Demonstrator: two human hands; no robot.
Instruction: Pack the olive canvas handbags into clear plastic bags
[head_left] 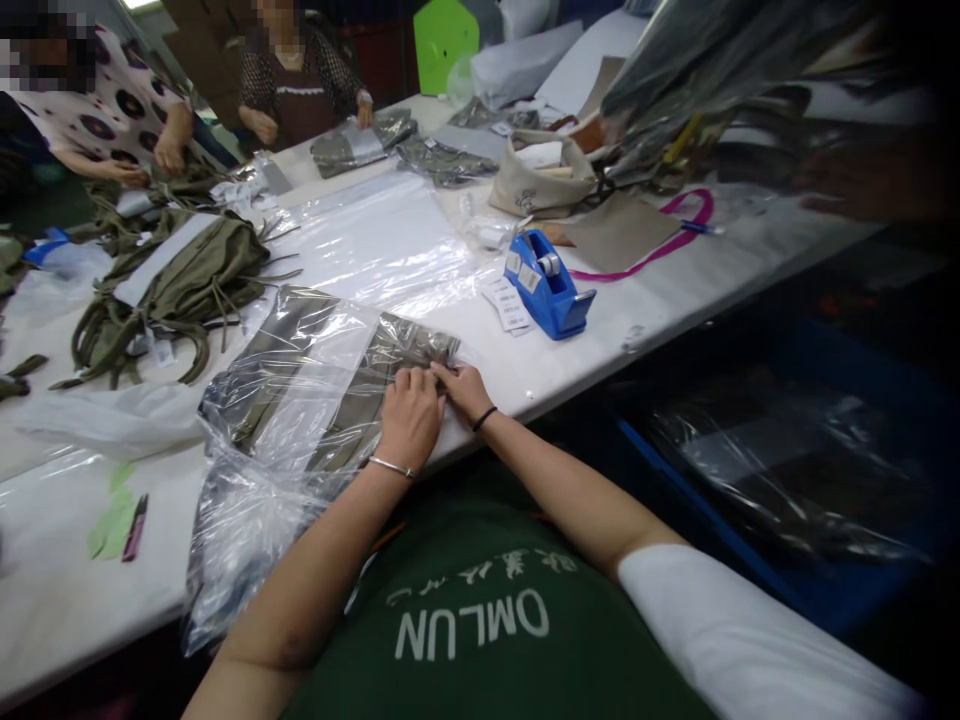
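Note:
A folded olive-green garment (356, 400) with a pale strip across it lies in a clear plastic bag (255, 510) at the table's front edge. The loose end of the bag hangs over that edge on the left. My left hand (411, 412), fingers curled, is closed on the bag's right-hand end. Right beside it, my right hand (463, 392) pinches the same end near the corner. Their fingertips nearly meet, and exactly what lies between them is partly hidden.
A blue tape dispenser (546, 285) stands on printed labels (508, 306) to the right. Strapped olive items (187, 265) lie left. Clear bags (375, 235) lie beyond. A blue bin (697, 510) sits below at right. Two people (300, 90) work across the table (517, 375).

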